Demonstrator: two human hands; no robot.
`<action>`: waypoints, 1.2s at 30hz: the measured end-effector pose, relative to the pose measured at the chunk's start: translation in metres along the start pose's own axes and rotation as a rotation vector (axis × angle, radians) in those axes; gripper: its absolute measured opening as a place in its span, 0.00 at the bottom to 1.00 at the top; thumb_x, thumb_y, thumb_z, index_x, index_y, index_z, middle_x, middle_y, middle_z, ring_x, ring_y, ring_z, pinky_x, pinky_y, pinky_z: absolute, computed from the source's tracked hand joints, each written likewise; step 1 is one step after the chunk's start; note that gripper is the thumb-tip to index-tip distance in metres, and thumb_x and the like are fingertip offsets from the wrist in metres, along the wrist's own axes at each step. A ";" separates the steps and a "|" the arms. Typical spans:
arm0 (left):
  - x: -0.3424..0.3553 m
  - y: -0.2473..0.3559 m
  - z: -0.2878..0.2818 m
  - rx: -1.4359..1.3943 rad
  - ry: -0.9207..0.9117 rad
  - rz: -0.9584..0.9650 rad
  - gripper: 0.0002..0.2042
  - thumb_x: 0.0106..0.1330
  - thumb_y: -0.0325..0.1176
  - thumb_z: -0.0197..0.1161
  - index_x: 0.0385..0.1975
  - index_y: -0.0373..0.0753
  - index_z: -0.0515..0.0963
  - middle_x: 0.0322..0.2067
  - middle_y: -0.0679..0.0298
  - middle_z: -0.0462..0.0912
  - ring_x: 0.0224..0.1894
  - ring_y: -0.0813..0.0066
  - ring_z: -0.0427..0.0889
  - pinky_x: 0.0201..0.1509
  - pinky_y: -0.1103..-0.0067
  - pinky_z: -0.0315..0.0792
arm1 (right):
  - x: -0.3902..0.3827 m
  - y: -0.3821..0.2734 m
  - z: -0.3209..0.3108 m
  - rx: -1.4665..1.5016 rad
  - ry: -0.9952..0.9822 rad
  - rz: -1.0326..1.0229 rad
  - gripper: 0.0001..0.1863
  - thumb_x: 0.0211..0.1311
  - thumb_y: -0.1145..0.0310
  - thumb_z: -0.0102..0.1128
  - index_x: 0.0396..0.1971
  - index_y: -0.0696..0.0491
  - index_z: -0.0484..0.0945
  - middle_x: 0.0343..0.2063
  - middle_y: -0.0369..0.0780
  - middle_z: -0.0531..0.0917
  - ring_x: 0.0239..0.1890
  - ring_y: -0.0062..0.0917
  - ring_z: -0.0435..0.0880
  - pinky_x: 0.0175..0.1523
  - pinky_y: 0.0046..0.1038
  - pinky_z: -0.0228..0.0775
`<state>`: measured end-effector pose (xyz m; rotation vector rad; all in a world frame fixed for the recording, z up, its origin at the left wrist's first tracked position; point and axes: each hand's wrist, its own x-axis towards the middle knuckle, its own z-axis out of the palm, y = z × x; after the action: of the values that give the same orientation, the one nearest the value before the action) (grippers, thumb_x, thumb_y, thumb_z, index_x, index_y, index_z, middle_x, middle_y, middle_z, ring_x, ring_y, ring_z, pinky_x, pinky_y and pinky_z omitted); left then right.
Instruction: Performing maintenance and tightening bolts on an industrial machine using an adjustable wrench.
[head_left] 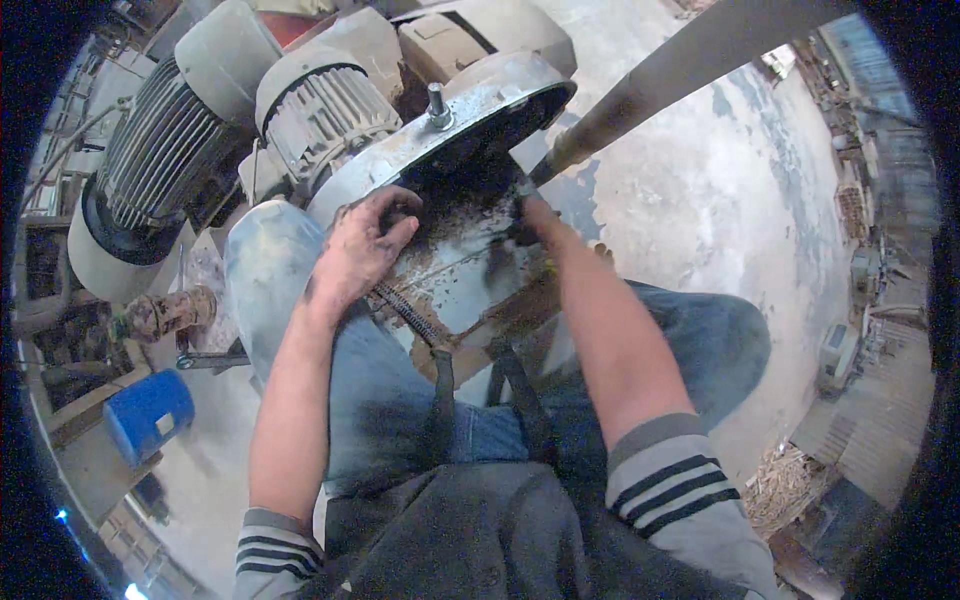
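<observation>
A round grey metal housing [470,108] leans in front of my knees, with a bolt and nut [438,106] standing up from its rim and a dark, dirty hollow facing me. At its lower left edge is my left hand [362,245], grimy, with fingers curled against the rim and the thumb bent inward. My right hand [540,222] reaches to the right side of the hollow; motion and dark shadow smear its fingers, so I cannot see what they hold. Between my legs lies a dirt-covered metal surface [480,285], with a coil spring [408,315] by my left wrist.
Behind the housing stand a finned electric motor [325,105] and a larger one [160,150]. A thick pole [690,70] slants across the upper right. On the left is a blue drum [150,415]. Wood scraps [785,485] lie at the lower right.
</observation>
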<state>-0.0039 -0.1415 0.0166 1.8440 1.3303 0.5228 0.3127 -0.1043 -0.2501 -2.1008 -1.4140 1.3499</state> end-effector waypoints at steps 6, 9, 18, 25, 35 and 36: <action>-0.026 -0.028 -0.018 -0.060 0.009 0.125 0.13 0.57 0.34 0.56 0.41 0.41 0.73 0.36 0.55 0.79 0.41 0.60 0.76 0.46 0.72 0.68 | -0.130 -0.168 -0.165 -0.650 -0.324 0.043 0.21 0.40 0.74 0.68 0.35 0.59 0.68 0.26 0.42 0.81 0.25 0.26 0.80 0.23 0.27 0.72; -0.030 -0.016 -0.016 -0.225 -0.099 0.094 0.13 0.56 0.35 0.57 0.39 0.37 0.75 0.34 0.57 0.79 0.37 0.68 0.77 0.44 0.75 0.69 | -0.223 -0.240 -0.229 -0.322 -0.120 0.058 0.11 0.53 0.77 0.52 0.36 0.57 0.63 0.29 0.45 0.81 0.22 0.28 0.82 0.19 0.26 0.70; 0.017 0.087 0.070 -1.240 -0.270 -0.131 0.14 0.62 0.42 0.55 0.39 0.36 0.74 0.35 0.63 0.79 0.31 0.82 0.73 0.34 0.82 0.68 | -0.292 -0.231 -0.219 -0.002 0.036 -0.315 0.09 0.55 0.72 0.54 0.31 0.53 0.64 0.26 0.40 0.81 0.19 0.17 0.75 0.22 0.18 0.64; 0.084 0.033 0.131 -1.232 -0.238 -0.361 0.10 0.64 0.33 0.52 0.37 0.32 0.75 0.31 0.63 0.80 0.27 0.76 0.75 0.32 0.79 0.71 | -0.194 -0.084 -0.129 0.275 0.055 -0.186 0.13 0.53 0.72 0.58 0.37 0.55 0.67 0.30 0.39 0.77 0.31 0.21 0.74 0.34 0.24 0.67; 0.148 -0.040 0.165 -0.780 -0.209 -0.407 0.07 0.62 0.28 0.54 0.38 0.34 0.71 0.30 0.64 0.79 0.31 0.80 0.75 0.37 0.81 0.70 | -0.125 -0.058 -0.054 0.535 -0.021 -0.001 0.17 0.54 0.73 0.55 0.45 0.57 0.67 0.39 0.38 0.76 0.42 0.23 0.72 0.48 0.25 0.65; 0.150 -0.040 0.165 -0.759 -0.208 -0.427 0.07 0.62 0.28 0.54 0.38 0.34 0.71 0.30 0.64 0.79 0.31 0.80 0.75 0.37 0.81 0.70 | -0.121 -0.054 -0.054 0.567 -0.069 0.016 0.18 0.54 0.74 0.56 0.46 0.57 0.67 0.40 0.38 0.76 0.42 0.23 0.72 0.49 0.25 0.65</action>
<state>0.1442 -0.0559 -0.1321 0.9366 1.1234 0.4954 0.3139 -0.1647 -0.1207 -1.7045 -0.8883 1.6078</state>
